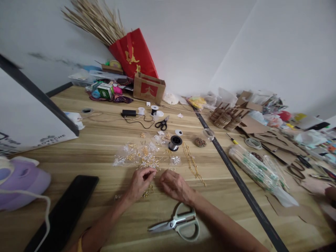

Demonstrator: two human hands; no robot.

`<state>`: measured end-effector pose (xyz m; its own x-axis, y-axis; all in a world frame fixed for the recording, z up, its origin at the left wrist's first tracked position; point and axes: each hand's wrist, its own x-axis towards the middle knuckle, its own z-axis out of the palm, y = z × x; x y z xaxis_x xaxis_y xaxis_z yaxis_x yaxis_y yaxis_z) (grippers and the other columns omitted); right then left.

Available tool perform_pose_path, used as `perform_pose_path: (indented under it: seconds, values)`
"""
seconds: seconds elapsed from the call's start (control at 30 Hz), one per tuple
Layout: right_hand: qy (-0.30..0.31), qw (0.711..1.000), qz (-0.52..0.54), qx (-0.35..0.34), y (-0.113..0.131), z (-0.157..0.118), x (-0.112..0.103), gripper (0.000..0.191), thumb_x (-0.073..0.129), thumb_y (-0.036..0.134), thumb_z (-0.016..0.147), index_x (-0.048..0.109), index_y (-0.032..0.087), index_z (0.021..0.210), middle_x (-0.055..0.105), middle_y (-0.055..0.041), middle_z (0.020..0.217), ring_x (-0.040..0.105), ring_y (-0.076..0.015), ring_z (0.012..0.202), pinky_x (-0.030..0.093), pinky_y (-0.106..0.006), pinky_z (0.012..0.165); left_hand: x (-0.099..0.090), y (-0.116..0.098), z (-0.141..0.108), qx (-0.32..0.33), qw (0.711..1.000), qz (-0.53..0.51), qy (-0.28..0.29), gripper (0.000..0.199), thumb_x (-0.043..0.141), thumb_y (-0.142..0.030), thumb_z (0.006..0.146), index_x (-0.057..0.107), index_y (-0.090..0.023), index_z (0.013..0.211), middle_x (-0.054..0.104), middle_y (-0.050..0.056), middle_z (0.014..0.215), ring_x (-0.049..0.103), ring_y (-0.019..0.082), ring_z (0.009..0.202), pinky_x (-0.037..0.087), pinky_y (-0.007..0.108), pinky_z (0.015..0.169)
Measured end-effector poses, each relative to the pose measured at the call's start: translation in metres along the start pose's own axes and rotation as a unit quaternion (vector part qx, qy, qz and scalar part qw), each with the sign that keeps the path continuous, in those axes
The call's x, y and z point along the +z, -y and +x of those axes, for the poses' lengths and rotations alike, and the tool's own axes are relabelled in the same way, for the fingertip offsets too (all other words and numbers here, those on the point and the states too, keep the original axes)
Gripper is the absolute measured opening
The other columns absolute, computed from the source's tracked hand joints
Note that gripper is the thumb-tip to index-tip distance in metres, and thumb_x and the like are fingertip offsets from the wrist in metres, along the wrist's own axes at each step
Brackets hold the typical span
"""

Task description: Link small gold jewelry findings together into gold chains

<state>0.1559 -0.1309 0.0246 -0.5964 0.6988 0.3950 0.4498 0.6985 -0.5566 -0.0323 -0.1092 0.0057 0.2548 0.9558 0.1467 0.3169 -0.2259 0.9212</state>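
Note:
My left hand (pixel 141 181) is closed, thumb and fingertips pinched together near a pile of small gold and clear beads (pixel 150 162). Whatever sits in that pinch is too small to name. Just to its right, my right hand (pixel 173 183) is curled with its fingers bent under, so its fingertips are hidden. A small heap of gold findings (pixel 148 191) lies between my wrists. Large pale-handled scissors (pixel 181 222) rest below my right wrist. Beyond the hands stand a spool of wire (pixel 174 143) and small plastic bags (pixel 126 154); a gold chain (pixel 193 163) lies right of them.
Small black scissors (pixel 162 123) and a black adapter (pixel 129 113) lie farther back. At left are a black slab (pixel 70 206) and a purple device (pixel 26 182) with a white cable. A dark strip (pixel 236 178) crosses the table; a bag of sticks (pixel 254 168) and cardboard lie beyond it.

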Motion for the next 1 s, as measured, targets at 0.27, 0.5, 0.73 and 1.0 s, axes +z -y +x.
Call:
perform_pose_path:
  seconds: [0.27,0.5,0.73,1.0]
  values:
    - [-0.038,0.980,0.138,0.137,-0.018,0.011,0.000,0.004,0.053,0.016,0.083,0.055,0.017,0.080,0.058,-0.0012,0.075,0.056,-0.0127,0.070,0.046,-0.023,0.066,0.001,0.005,0.002,-0.015,1.000,0.008,0.003,0.025,0.052,-0.030,0.082,0.071,-0.014,0.083,0.072,0.005,0.074,0.062,0.016,0.067,0.046,0.023,0.062]
    - [-0.042,0.987,0.110,0.110,-0.031,0.015,0.006,0.005,0.052,0.021,0.086,0.056,0.018,0.086,0.060,-0.0030,0.076,0.056,-0.0146,0.069,0.046,-0.026,0.064,0.001,0.005,0.006,-0.020,0.999,0.043,0.008,0.023,0.051,-0.027,0.082,0.071,-0.014,0.085,0.073,0.006,0.077,0.064,0.017,0.068,0.048,0.025,0.064]
    - [-0.084,0.995,0.030,0.034,-0.036,0.009,0.015,0.006,0.048,0.017,0.090,0.053,0.019,0.093,0.060,-0.0054,0.081,0.056,-0.0161,0.073,0.046,-0.028,0.066,0.006,0.002,0.005,0.022,0.994,0.099,0.044,0.023,0.050,-0.023,0.084,0.070,-0.014,0.090,0.073,0.008,0.088,0.066,0.019,0.079,0.049,0.029,0.074]
    - [-0.088,0.996,0.024,0.006,-0.039,0.006,0.019,0.006,0.049,0.016,0.090,0.052,0.020,0.094,0.060,-0.0050,0.082,0.056,-0.0168,0.074,0.045,-0.028,0.066,0.010,0.004,0.004,0.051,0.992,0.106,0.054,0.018,0.051,-0.021,0.085,0.069,-0.016,0.086,0.073,0.006,0.085,0.066,0.017,0.078,0.049,0.025,0.073]
